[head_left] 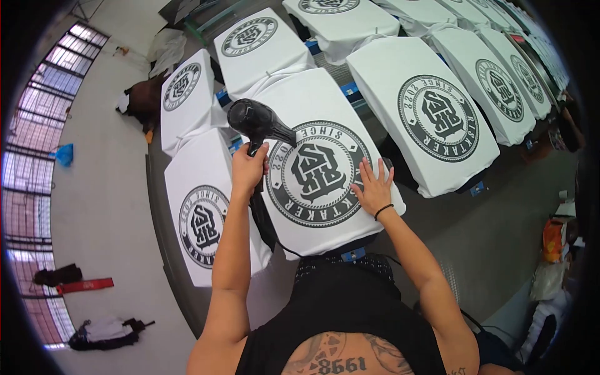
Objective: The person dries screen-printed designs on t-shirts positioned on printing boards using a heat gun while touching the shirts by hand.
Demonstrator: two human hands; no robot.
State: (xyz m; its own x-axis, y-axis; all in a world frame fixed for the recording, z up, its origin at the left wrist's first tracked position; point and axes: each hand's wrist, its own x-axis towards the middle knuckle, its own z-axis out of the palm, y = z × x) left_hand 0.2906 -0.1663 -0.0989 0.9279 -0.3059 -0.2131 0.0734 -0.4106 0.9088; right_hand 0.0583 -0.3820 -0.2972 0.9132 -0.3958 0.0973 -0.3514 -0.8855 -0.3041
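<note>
Subject: white shirt point(306, 94), lying flat in the near row on the table, directly in front of my torso. Its round dark print point(316, 174) carries "SINCE 2022" on one arc and, on the other, letters I read as "ISKTAKER", running up to my fingers; the blocky emblem in the centre I cannot resolve into words with confidence. My left hand point(250, 167) is closed around the handle of a black hair dryer point(251, 117), its nozzle over the upper part of the print; no maker's name is legible on the casing. My right hand point(375, 190) lies palm down on the right side of the shirt, fingers spread apart, gripping nothing, partly over the ring of lettering. A black wristband point(384, 211) sits on that wrist. Just beyond the shirt's lower edge is a blue tag point(354, 254), marking too small to read. To the right, a neighbouring shirt point(381, 75) bears the same design, reading "RISKTAKER" and "SINCE 2022"; to the left, another shirt point(187, 165) shows a matching badge. More printed shirts run in rows toward the far side. On my chest, above a black top point(350, 300), tattooed figures point(342, 364) read "1998". Far left, on the floor: a red item point(85, 285), lettering unreadable.
</note>
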